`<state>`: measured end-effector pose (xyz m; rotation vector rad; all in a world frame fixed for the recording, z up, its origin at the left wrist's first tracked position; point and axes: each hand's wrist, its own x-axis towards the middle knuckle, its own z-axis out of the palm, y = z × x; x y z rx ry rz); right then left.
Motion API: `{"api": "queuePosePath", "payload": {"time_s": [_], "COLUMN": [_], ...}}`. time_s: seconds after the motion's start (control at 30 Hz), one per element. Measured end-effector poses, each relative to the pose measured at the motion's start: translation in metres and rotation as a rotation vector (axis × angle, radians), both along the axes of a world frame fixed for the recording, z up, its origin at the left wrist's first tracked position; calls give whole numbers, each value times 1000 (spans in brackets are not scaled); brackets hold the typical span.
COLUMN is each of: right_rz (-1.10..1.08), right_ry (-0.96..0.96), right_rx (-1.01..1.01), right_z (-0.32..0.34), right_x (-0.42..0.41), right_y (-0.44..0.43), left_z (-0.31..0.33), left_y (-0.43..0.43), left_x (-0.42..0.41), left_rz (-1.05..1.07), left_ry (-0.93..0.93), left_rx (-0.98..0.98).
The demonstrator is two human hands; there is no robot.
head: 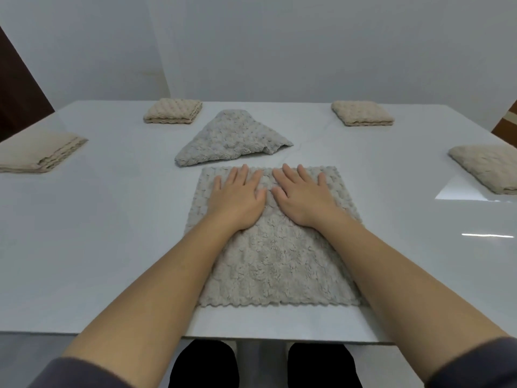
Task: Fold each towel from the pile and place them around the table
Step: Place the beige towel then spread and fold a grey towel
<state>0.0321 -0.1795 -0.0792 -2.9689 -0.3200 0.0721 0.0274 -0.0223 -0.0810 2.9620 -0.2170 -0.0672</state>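
A grey fluffy towel (272, 261) lies spread flat on the white table (112, 233) near its front edge. My left hand (237, 197) and my right hand (302, 196) rest side by side on its far half, palms down, fingers straight. Behind it lies a crumpled grey towel (229, 138), all that shows of the pile. Several folded beige towels sit around the table: one at the left edge (39, 152), one at the back left (173, 111), one at the back right (362, 113), one at the right edge (489, 168).
The table's front edge runs just below the spread towel, with my dark shoes (204, 365) under it. A dark brown door or panel (19, 93) stands at the far left. A pale wall closes the back.
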Motion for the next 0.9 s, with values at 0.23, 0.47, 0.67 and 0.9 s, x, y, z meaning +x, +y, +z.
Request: {"api": "queuePosePath", "payload": {"time_s": [0.23,0.47,0.67,0.9], "right_rz": [-83,-80,-66,32], "right_ry": [-11,-19,-42,-87], "right_rx": [-21,-23,-16,59], "right_z": [-2,-1,0,16], "right_x": [-2,-3,-5,-49], "right_y": [-1,-1,-1,-8], "left_z": [-2,14,8,-1], "left_y": [35,46,46,49], "left_x": [-3,-55,-125,-126], "left_rz": [215,64,-339,-285], "left_ry": [-7,-218,4,-16], "left_rx": [31,37,-7,42]}}
